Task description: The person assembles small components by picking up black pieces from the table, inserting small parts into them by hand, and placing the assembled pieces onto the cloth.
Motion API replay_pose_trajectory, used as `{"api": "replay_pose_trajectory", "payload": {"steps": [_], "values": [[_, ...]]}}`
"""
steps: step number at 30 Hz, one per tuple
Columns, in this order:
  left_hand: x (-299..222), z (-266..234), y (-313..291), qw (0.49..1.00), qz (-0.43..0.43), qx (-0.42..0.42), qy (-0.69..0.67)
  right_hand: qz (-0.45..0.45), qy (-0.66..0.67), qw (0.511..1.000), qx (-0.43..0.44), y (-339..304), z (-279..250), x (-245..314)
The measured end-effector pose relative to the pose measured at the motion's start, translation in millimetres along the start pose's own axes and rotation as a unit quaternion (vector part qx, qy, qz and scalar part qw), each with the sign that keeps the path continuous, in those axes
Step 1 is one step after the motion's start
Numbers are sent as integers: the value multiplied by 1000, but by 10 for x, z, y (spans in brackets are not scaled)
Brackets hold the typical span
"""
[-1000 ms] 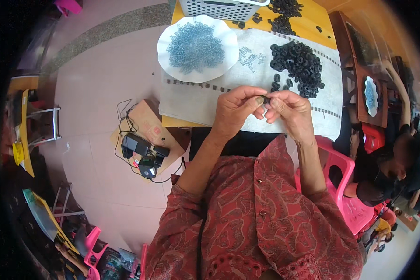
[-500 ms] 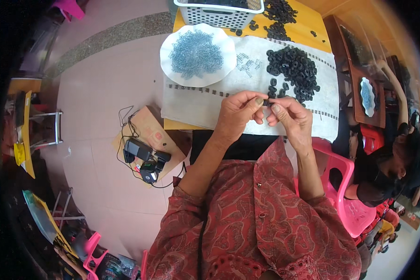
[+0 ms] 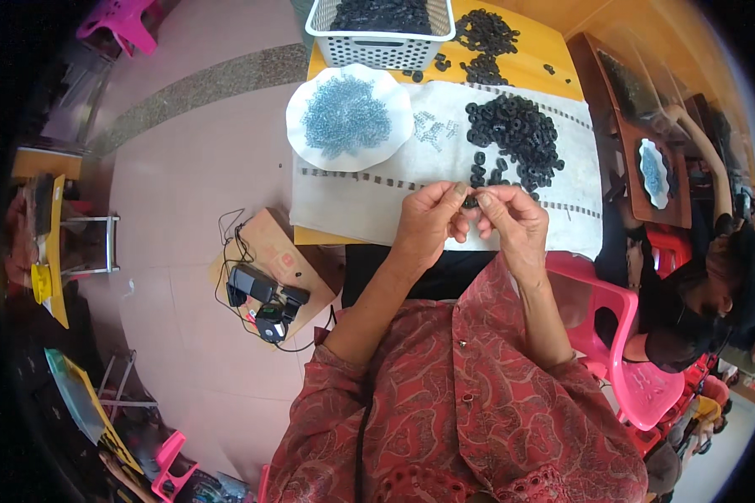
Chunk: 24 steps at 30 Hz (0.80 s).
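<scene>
A small round black part point(image 3: 470, 202) is pinched between the fingertips of both hands, above the near edge of the white cloth point(image 3: 344, 205). My left hand point(image 3: 432, 220) grips it from the left, thumb and forefinger closed. From the other side my right hand point(image 3: 514, 225) pinches it the same way. Just beyond my fingers lies a heap of similar black parts point(image 3: 516, 134), with a few strays nearer me. A white scalloped plate point(image 3: 299, 151) bears a mound of small metal springs point(image 3: 348, 116). Several loose springs point(image 3: 433, 128) lie right of the plate.
A white perforated basket point(image 3: 377, 52) of black pieces stands at the table's far edge, beside more black parts point(image 3: 486, 32) on the yellow tabletop. Left on the floor, a cardboard box point(image 3: 302, 272) carries black devices and cables. A pink chair point(image 3: 621, 335) and a co-worker point(image 3: 713, 277) are at right.
The view has tilted, so the table sits slightly lower and to the left. My fingers have shifted around the black part, which shows more now; both hands keep hold of it.
</scene>
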<state>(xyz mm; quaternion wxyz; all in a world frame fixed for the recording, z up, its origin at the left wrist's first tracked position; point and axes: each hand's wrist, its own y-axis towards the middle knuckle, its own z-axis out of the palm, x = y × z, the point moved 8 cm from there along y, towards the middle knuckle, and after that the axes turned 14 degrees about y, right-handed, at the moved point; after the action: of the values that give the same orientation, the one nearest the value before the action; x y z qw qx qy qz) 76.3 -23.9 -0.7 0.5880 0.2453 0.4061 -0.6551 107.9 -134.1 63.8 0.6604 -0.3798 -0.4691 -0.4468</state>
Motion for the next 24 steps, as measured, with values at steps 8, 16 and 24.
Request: {"api": "replay_pose_trajectory", "payload": {"steps": [8, 16, 24], "values": [[-14, 35, -40, 999, 3, -12, 32, -2, 12, 1000, 10, -98, -44, -30], [-67, 138, -59, 999, 10, 27, 13, -4, 8, 1000, -12, -115, -124, -42], [-77, 206, -96, 1000, 12, 24, 16, -15, 15, 1000, -17, -143, -175, -9]]}}
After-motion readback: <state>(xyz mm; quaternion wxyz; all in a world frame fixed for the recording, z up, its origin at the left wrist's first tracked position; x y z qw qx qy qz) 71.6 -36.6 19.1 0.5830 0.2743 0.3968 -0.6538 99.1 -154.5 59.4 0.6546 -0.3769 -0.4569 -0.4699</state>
